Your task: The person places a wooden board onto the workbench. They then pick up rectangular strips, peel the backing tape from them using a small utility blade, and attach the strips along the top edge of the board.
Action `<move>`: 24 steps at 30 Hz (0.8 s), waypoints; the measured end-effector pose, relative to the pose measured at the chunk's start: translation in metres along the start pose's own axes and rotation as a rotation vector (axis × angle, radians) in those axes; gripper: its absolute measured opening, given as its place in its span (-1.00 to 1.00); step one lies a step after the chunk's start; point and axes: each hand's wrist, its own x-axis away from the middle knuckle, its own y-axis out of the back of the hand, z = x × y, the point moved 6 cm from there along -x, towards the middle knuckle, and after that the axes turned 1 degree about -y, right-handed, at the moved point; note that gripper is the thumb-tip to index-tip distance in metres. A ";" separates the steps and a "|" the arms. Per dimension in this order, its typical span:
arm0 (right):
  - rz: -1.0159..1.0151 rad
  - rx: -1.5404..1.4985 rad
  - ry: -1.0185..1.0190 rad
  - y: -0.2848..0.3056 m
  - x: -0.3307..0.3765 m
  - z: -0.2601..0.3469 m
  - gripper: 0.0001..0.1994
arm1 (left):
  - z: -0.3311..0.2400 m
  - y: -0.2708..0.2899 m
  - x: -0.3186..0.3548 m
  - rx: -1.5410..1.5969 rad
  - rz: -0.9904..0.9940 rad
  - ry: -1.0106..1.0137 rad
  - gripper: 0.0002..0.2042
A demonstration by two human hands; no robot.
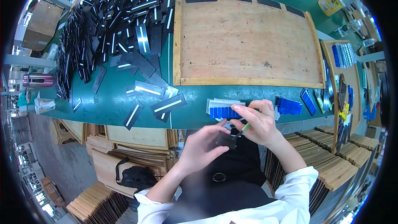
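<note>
Close to my body, at the table's near edge, my left hand (203, 147) is closed on a small dark flat piece (226, 140), pinched between thumb and fingers. My right hand (262, 125) grips a thin tool with a pale green handle (246, 127), its dark tip at the piece. Just beyond my hands lies a stack of clear strips with blue tabs (224, 111). More blue-tabbed strips (289, 106) lie to the right of my right hand. Black plates with white stripes (168, 104) lie loose to the left.
A large heap of black striped plates (112, 29) covers the far left of the green table (103, 114). A wood-framed board (248, 41) carries several black plates along its far edge. Stacked wooden frames (315, 153) stand below the table. A cup (44, 105) sits at the left.
</note>
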 end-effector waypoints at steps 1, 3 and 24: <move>0.002 -0.013 -0.012 0.000 -0.002 0.000 -0.42 | -0.002 0.000 0.001 -0.001 -0.001 0.003 -0.60; 0.004 -0.029 -0.024 -0.003 -0.004 0.000 -0.42 | -0.019 0.000 0.006 -0.295 -0.028 -0.147 -0.61; 0.022 -0.104 -0.021 -0.015 -0.005 -0.004 -0.37 | -0.060 -0.016 -0.009 -1.233 0.211 -0.690 -0.78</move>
